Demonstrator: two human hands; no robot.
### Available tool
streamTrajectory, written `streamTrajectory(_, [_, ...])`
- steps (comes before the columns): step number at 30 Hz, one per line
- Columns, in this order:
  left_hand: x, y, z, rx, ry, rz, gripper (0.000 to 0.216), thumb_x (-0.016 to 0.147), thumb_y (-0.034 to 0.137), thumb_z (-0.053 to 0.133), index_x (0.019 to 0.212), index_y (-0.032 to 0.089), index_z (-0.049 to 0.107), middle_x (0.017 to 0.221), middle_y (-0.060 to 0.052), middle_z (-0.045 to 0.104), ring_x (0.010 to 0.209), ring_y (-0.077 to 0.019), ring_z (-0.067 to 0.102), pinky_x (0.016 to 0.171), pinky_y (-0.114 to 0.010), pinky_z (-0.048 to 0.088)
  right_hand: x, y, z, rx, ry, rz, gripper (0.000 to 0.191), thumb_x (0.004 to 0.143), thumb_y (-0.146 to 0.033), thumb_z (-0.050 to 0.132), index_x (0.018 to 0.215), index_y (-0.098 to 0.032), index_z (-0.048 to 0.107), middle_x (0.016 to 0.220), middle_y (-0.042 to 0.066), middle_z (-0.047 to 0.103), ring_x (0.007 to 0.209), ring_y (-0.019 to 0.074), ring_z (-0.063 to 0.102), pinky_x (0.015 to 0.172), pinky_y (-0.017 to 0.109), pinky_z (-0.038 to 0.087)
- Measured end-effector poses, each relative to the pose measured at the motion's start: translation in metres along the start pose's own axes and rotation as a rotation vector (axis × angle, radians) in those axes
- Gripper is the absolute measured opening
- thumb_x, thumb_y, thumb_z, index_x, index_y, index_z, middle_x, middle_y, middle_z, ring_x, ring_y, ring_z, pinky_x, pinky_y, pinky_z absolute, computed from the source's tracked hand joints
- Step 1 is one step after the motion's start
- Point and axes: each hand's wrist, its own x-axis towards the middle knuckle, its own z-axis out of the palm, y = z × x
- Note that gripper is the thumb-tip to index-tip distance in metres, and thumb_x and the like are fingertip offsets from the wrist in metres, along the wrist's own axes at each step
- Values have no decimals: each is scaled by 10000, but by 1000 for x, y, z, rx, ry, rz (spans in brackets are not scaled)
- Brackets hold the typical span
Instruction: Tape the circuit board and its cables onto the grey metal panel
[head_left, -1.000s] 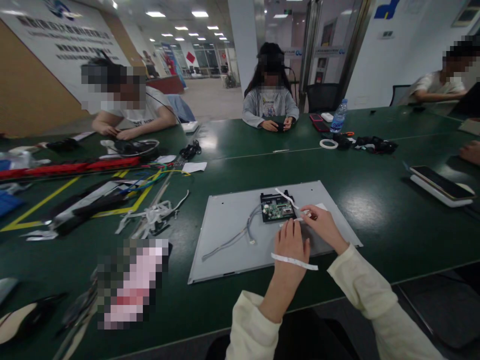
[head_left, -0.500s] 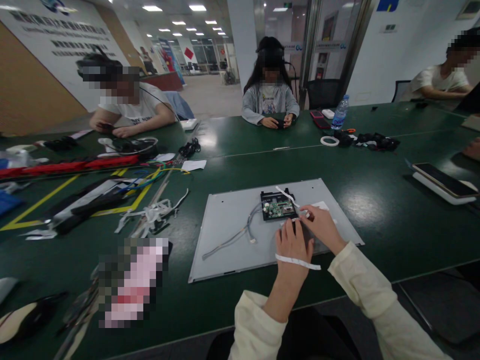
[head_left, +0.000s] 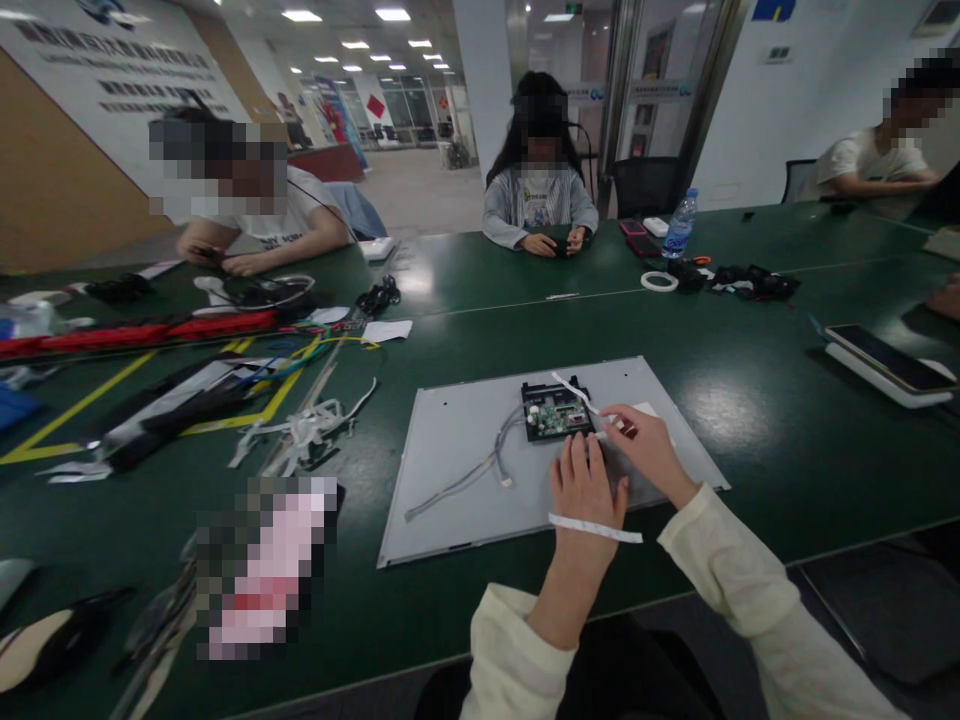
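A grey metal panel [head_left: 465,440] lies flat on the green table [head_left: 750,400]. A small green circuit board [head_left: 555,412] in a black frame sits on it, with a grey cable [head_left: 480,465] running off to the left. My left hand [head_left: 586,487] rests flat on the panel just below the board, fingers stretched out, a white tape strip [head_left: 596,528] lying across its wrist. My right hand [head_left: 645,450] is beside the board's right edge, fingers pinched on a small strip of white tape [head_left: 609,428].
Three other people sit around the table. Wires, red strips and cable scraps [head_left: 300,430] clutter the left side. A phone on a white box [head_left: 885,368] lies at right. A tape roll [head_left: 658,282], black items and a water bottle [head_left: 679,230] stand further back.
My left hand has slid slightly forward toward the board. My right hand's pinch has shifted a little closer to the board's right corner.
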Motion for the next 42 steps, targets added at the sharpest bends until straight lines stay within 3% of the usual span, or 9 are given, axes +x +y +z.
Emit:
streamTrajectory(17, [-6, -2, 11, 3, -19, -1, 671, 781, 290, 590, 1383, 80, 382, 1391, -220, 440, 1291, -337, 417, 1058, -540, 337, -3, 9, 8, -417, -70, -74, 252, 882, -304, 481, 1055, -204, 635, 926, 65, 698, 769, 192, 627, 733, 291, 426])
streamTrajectory(26, [-6, -1, 10, -11, -16, 2, 643, 789, 280, 585, 1370, 81, 393, 1372, -210, 460, 1297, -336, 410, 1066, -548, 328, -4, 10, 7, -451, -86, -79, 257, 882, -279, 469, 1069, -213, 632, 896, 68, 689, 786, 197, 615, 715, 285, 417])
streamTrajectory(31, [-6, 0, 6, -51, -3, -5, 645, 783, 273, 593, 1369, 99, 388, 1379, -212, 449, 1324, -359, 371, 1050, -568, 341, -5, 5, 3, -251, -8, -70, 254, 862, -299, 480, 1015, -208, 661, 848, 51, 676, 725, 180, 589, 717, 294, 434])
streamTrajectory(37, [4, -2, -18, -287, 146, -30, 490, 887, 219, 442, 1367, 143, 375, 1463, -180, 342, 1368, -289, 318, 1078, -495, 351, -6, -11, -5, 395, 69, 84, 298, 799, -430, 593, 959, -185, 644, 673, -9, 556, 568, 126, 504, 522, 238, 399])
streamTrajectory(39, [10, -5, -27, -427, 205, -60, 428, 927, 237, 393, 1344, 144, 393, 1419, -173, 399, 1335, -254, 372, 1077, -454, 363, -6, -15, -5, 491, 50, 101, 306, 775, -433, 624, 951, -183, 639, 646, -25, 519, 540, 111, 481, 495, 229, 375])
streamTrajectory(42, [20, -13, -36, -594, 243, -136, 299, 954, 261, 373, 1197, 154, 512, 1190, -132, 582, 1145, -212, 541, 993, -390, 439, -6, -17, -3, 500, 4, 86, 303, 777, -433, 625, 945, -182, 648, 639, -27, 514, 552, 112, 493, 505, 228, 377])
